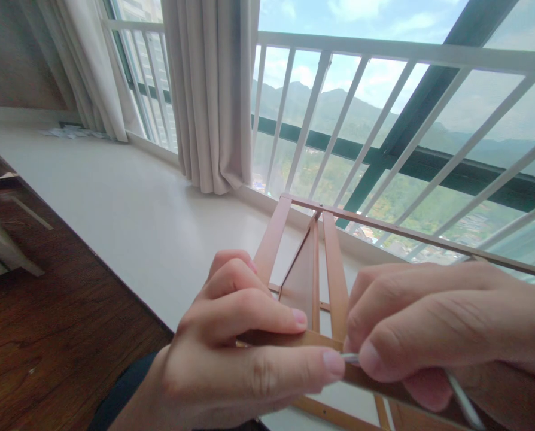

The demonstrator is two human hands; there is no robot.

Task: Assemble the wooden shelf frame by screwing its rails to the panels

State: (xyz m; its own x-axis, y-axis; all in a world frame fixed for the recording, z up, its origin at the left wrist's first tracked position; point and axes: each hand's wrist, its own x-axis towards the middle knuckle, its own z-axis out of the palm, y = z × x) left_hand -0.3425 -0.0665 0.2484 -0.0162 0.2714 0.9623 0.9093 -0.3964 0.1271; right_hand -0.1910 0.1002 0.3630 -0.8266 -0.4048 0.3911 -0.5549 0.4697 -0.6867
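Left hand: thumb and forefinger pinched shut on the near bar of a wooden frame, held up in front of the window.
Right hand: fingers closed around a thin metal tool, its tip against the same bar, just beside the left thumb.
Frame: slats and thin rods, tilted away towards the white railing.
Below: white sill, dark wooden counter at left.
Behind: beige curtain.

A high-rise home: beyond the hands, curtains, a railed window, a white sill, wooden floor left.
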